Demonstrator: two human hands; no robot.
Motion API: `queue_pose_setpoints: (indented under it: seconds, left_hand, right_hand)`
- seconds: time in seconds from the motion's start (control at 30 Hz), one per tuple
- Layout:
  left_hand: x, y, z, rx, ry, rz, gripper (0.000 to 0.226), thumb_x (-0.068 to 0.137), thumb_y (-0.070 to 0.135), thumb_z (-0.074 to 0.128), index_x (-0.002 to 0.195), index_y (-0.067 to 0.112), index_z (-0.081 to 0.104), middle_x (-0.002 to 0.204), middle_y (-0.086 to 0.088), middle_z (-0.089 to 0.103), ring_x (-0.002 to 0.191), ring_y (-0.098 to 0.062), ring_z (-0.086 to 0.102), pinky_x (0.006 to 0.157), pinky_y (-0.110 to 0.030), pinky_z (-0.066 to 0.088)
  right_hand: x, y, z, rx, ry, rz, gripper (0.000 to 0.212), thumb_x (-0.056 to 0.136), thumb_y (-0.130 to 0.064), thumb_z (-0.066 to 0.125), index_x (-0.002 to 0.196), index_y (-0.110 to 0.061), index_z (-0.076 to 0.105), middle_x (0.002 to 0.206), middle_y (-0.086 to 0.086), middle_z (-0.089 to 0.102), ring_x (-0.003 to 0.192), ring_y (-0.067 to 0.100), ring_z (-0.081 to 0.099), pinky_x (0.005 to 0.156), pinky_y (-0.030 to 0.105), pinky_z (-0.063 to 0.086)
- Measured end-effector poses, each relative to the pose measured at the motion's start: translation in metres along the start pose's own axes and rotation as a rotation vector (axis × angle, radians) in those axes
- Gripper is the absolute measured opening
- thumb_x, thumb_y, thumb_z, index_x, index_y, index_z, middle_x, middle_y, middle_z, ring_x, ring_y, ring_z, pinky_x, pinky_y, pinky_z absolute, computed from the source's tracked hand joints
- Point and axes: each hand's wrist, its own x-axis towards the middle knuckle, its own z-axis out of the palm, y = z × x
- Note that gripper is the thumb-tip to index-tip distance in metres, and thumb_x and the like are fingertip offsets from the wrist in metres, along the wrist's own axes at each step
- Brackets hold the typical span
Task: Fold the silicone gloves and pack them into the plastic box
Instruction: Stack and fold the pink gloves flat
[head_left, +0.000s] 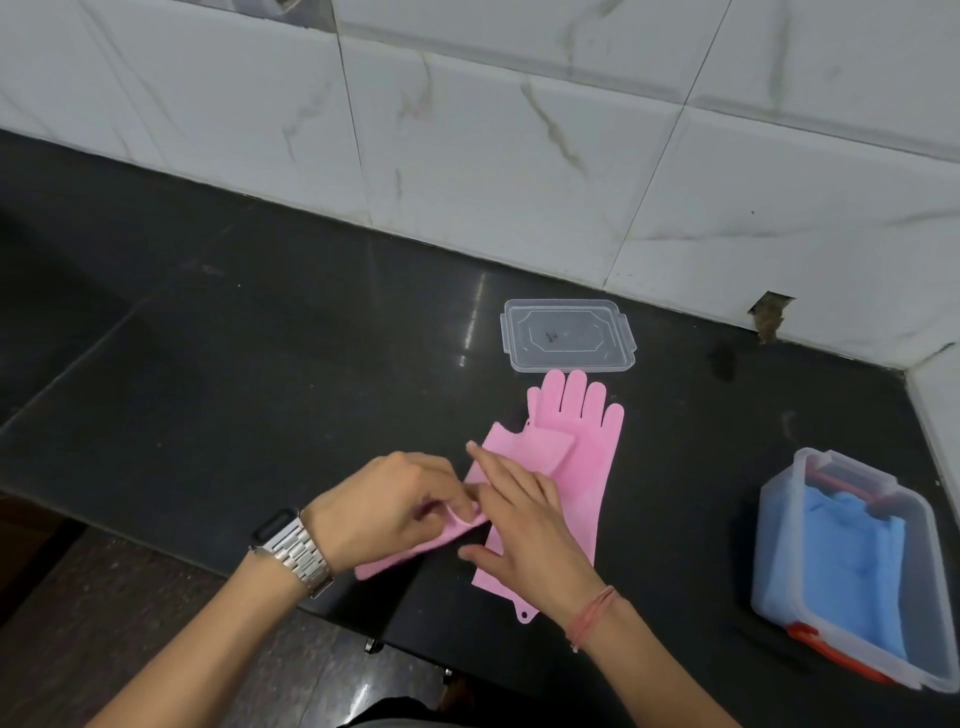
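Observation:
Two pink silicone gloves lie on the black counter. One pink glove (587, 431) lies flat, fingers pointing to the wall. The second pink glove (519, 447) lies crumpled across it, partly doubled over. My left hand (384, 509) pinches a fold of this second glove near its cuff end. My right hand (524, 530) presses flat on both gloves, fingers spread. The plastic box (779, 519) stands at the right with blue gloves (831, 561) inside. Its clear lid (569, 335) lies beyond the gloves.
The black counter (260, 338) runs along a white tiled wall (519, 130). Its front edge runs just below my wrists. The box has orange clips (805, 636) on its near end. A wall corner rises at the far right.

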Motion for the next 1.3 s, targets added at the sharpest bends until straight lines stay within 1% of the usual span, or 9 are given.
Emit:
queue_pose_setpoints:
  seconds: [0.07,0.17,0.27,0.37,0.5,0.67,0.93,1.13,1.3]
  left_hand:
    - [-0.001,0.011,-0.009,-0.026,0.024,0.068,0.031,0.080,0.011,0.057,0.098,0.032,0.070,0.092,0.014,0.062,0.080,-0.003,0.057,0.071,-0.026,0.049]
    - [-0.002,0.013,-0.025,-0.020,0.241,0.159,0.025,0.086,0.013,0.062,0.106,0.027,0.066,0.103,0.017,0.062,0.096,-0.002,0.058,0.084,-0.026,0.049]
    - [0.001,0.001,-0.031,-0.041,0.650,0.151,0.032,0.087,0.019,0.061,0.119,0.022,0.060,0.118,0.012,0.057,0.113,-0.007,0.053,0.095,-0.023,0.041]
    - [0.008,-0.019,-0.019,-0.368,0.905,-0.116,0.029,0.089,0.017,0.060,0.117,0.026,0.059,0.116,0.009,0.057,0.107,-0.007,0.057,0.090,-0.018,0.046]
    - [0.019,-0.044,0.036,-0.624,0.494,-0.482,0.012,0.092,0.017,0.061,0.103,0.019,0.066,0.103,0.002,0.068,0.101,-0.019,0.064,0.095,-0.040,0.049]
    - [0.014,-0.033,0.111,-0.644,0.055,-0.610,0.020,0.090,0.045,0.057,0.095,0.028,0.067,0.093,0.009,0.070,0.086,-0.010,0.065,0.083,-0.033,0.053]
    - [0.030,-0.007,0.106,-0.993,0.130,-0.410,0.023,0.090,0.021,0.064,0.112,0.026,0.060,0.077,-0.005,0.062,0.072,-0.015,0.059,0.067,-0.031,0.054]
    - [0.042,0.008,0.094,-1.063,0.408,-0.081,0.037,0.087,0.018,0.063,0.122,0.028,0.059,0.074,0.007,0.051,0.069,-0.013,0.047,0.069,-0.021,0.045]
    - [0.058,0.000,0.115,-1.035,0.342,-0.437,0.034,0.089,0.018,0.063,0.121,0.023,0.056,0.073,0.012,0.060,0.069,-0.004,0.057,0.067,-0.020,0.045]
  right_hand:
    - [0.002,-0.008,-0.007,0.099,0.034,0.015,0.030,0.083,-0.032,0.069,0.111,-0.025,0.062,0.119,-0.006,0.066,0.108,0.012,0.058,0.088,0.025,0.039]
    - [0.001,-0.016,-0.017,0.300,0.052,0.131,0.023,0.088,-0.037,0.066,0.105,-0.022,0.062,0.066,-0.006,0.059,0.057,0.011,0.052,0.055,0.023,0.038]
    - [-0.001,-0.020,-0.028,0.648,0.158,0.268,0.016,0.090,-0.040,0.064,0.102,-0.031,0.062,0.083,-0.009,0.070,0.072,0.005,0.065,0.058,0.017,0.048]
    - [-0.004,-0.011,-0.030,0.976,0.341,0.458,0.022,0.092,-0.029,0.065,0.109,-0.043,0.063,0.102,-0.024,0.071,0.094,-0.003,0.067,0.073,0.010,0.052]
    - [-0.016,0.021,-0.011,1.211,0.423,0.786,0.034,0.094,-0.012,0.059,0.123,-0.030,0.059,0.120,-0.007,0.069,0.104,0.011,0.067,0.084,0.029,0.055]
    - [-0.044,0.043,0.008,1.236,0.304,0.918,0.052,0.089,0.002,0.053,0.125,-0.034,0.056,0.122,0.000,0.067,0.108,0.021,0.066,0.082,0.040,0.059]
    - [-0.039,0.048,-0.008,1.596,0.344,0.741,0.069,0.071,-0.003,0.061,0.136,-0.025,0.052,0.129,0.015,0.063,0.113,0.040,0.063,0.085,0.059,0.055]
    - [-0.026,0.052,-0.037,1.542,0.472,0.502,0.067,0.079,0.003,0.055,0.141,-0.023,0.049,0.135,0.007,0.060,0.119,0.031,0.062,0.088,0.049,0.056]
    - [-0.021,0.070,-0.027,1.393,0.470,0.790,0.047,0.089,0.003,0.054,0.128,-0.023,0.056,0.130,0.009,0.063,0.110,0.027,0.065,0.084,0.043,0.057]
